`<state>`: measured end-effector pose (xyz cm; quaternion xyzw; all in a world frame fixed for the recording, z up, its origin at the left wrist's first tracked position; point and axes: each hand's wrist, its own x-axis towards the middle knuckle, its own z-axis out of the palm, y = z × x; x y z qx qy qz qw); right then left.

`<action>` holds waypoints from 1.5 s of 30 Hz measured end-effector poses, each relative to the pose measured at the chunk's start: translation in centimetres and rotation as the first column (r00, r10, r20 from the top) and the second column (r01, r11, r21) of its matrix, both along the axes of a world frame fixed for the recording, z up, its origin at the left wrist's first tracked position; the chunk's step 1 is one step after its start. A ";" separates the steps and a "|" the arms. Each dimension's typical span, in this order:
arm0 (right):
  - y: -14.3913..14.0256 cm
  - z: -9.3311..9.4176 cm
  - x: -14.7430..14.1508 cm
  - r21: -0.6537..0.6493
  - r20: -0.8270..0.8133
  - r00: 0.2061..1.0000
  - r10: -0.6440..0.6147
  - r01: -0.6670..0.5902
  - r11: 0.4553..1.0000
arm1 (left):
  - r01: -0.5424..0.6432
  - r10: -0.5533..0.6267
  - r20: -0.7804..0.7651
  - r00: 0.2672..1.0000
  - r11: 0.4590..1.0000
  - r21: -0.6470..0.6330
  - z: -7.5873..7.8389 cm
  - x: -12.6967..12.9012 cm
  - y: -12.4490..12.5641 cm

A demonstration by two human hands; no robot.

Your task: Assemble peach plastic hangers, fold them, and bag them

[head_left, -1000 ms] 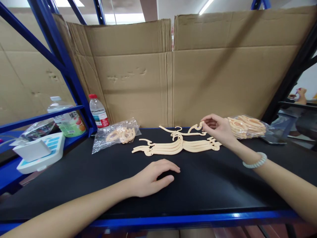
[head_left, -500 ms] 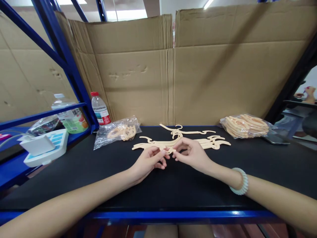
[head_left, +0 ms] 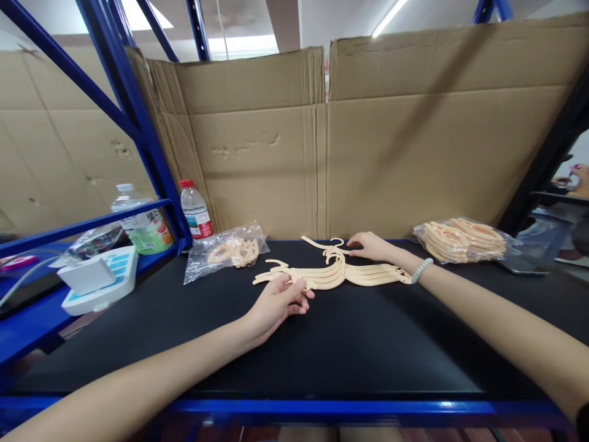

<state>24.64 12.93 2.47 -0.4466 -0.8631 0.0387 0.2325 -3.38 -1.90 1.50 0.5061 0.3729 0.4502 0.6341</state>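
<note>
Several cream plastic clothes hangers (head_left: pixel 368 277) lie fanned together at the middle of the black table, hooks pointing away from me. Behind them is one more hanger (head_left: pixel 315 244), lying on its own. My right hand (head_left: pixel 372 247) reaches over the group, its fingers bent onto this rear hanger's right arm and partly hiding it. In front of the group's left end, my left hand (head_left: pixel 276 305) is closed in a pinch of thumb and forefinger. A small cream plastic piece (head_left: pixel 311 285) shows at those fingertips; most of it is covered.
A clear bag of cream parts (head_left: pixel 234 252) lies at the left, near a red-capped bottle (head_left: pixel 197 212). At the right sits a bag of stacked hangers (head_left: pixel 462 239) beside a phone (head_left: pixel 522 266). Far left are a white power strip (head_left: pixel 103 282) and a bigger bottle (head_left: pixel 145 227). Cardboard (head_left: pixel 257 166) walls the back.
My right hand has left the small piece at my left hand and moved away and right to the rear hanger. My left hand stays in its pinch. The view has tilted up slightly.
</note>
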 end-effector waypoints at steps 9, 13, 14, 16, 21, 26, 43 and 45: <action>0.1 0.6 -0.3 0.024 -0.013 0.996 -0.083 0.084 0.996 | -0.025 0.024 0.023 0.999 0.999 0.047 -0.1 -0.8 0.4; -2.5 2.8 0.7 0.087 -0.093 0.991 -0.097 0.105 0.991 | -0.082 0.081 0.036 0.996 0.996 0.029 0.2 -1.2 0.7; -3.5 3.1 0.9 0.100 -0.115 0.990 -0.081 0.093 0.991 | -0.104 0.103 0.046 0.994 0.994 0.023 0.2 -1.3 0.8; -5.8 3.2 1.3 0.141 -0.186 0.982 -0.011 0.038 0.989 | -0.131 0.130 0.068 0.989 0.991 0.019 0.3 -1.4 0.9; -10.7 2.0 1.8 0.250 -0.206 0.975 0.079 -0.025 0.968 | -0.139 0.137 0.097 0.986 0.990 0.006 0.5 -1.5 1.2; -12.2 1.4 1.2 0.225 -0.183 0.975 0.127 -0.085 0.971 | -0.132 0.132 0.106 0.986 0.991 -0.005 0.5 -1.6 1.4; -13.2 1.8 0.6 0.119 -0.214 0.965 0.152 -0.128 0.985 | -0.021 0.043 0.266 0.963 0.996 -0.083 0.8 -1.4 1.1; -13.3 1.8 0.7 0.138 -0.209 0.966 0.150 -0.123 0.983 | -0.012 0.035 0.279 0.960 0.996 -0.084 0.9 -1.3 0.9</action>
